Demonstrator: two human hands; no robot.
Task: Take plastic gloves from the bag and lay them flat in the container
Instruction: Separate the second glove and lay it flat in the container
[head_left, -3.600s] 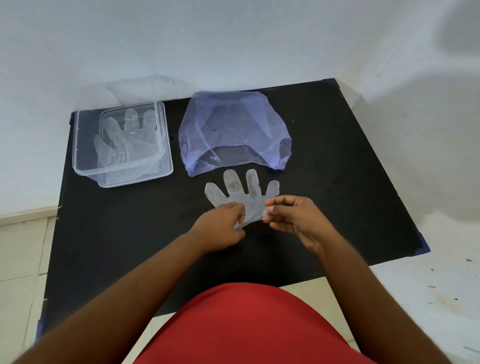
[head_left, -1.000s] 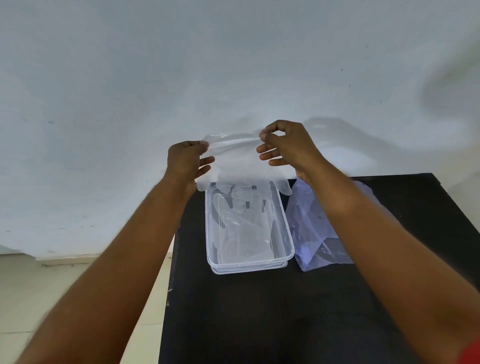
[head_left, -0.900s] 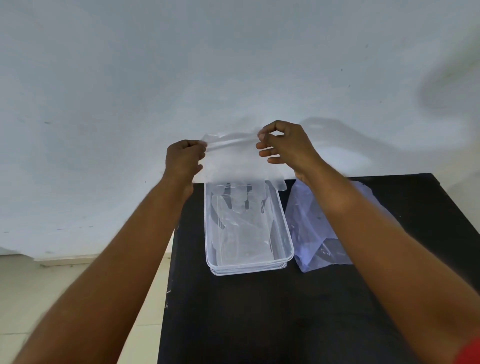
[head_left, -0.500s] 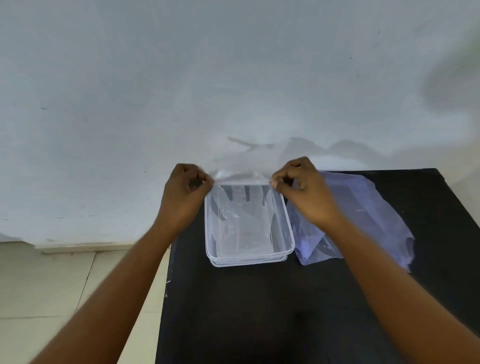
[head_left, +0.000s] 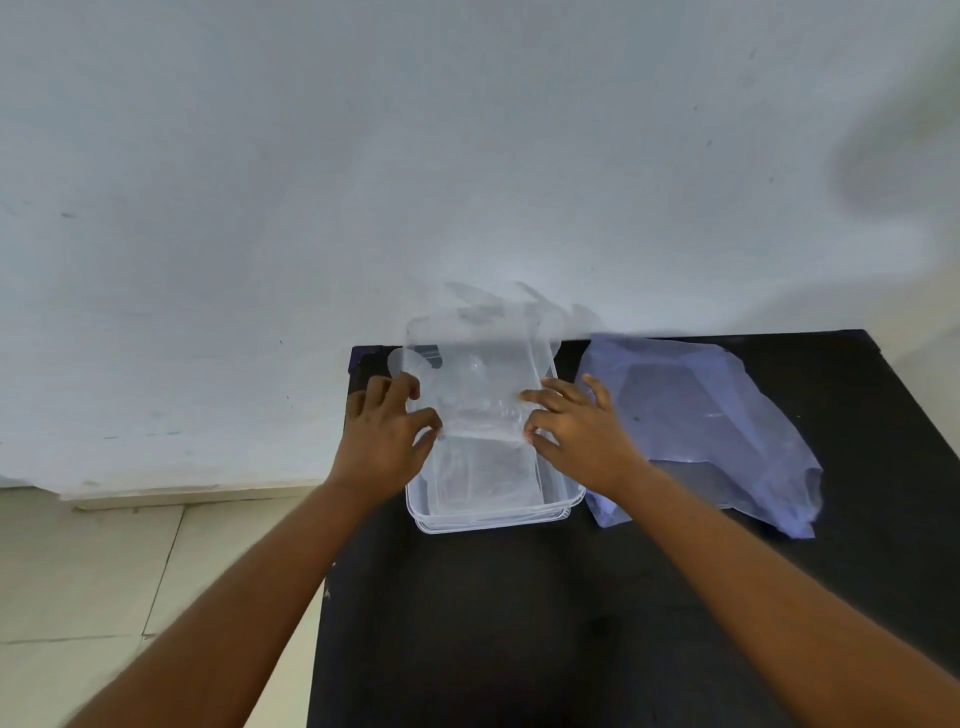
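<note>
A clear plastic glove (head_left: 478, 379) is spread over the clear rectangular container (head_left: 493, 522), with its fingers reaching past the far rim and its cuff edge stretched across the middle. My left hand (head_left: 387, 434) pinches the cuff's left corner by the container's left wall. At the right wall, my right hand (head_left: 576, 431) holds the cuff's right corner, its other fingers spread. More clear gloves lie flat in the container underneath. The pale blue plastic bag (head_left: 701, 415) lies crumpled just right of the container.
Container and bag stand at the back of a black table (head_left: 519, 623), close against a white wall (head_left: 467, 156). The table's left edge runs just left of the container, with tiled floor (head_left: 104, 571) below it.
Both hands have come down from in front of the wall to the container, lowering the stretched glove onto it. The glove's fingers now point away from me over the far rim.
</note>
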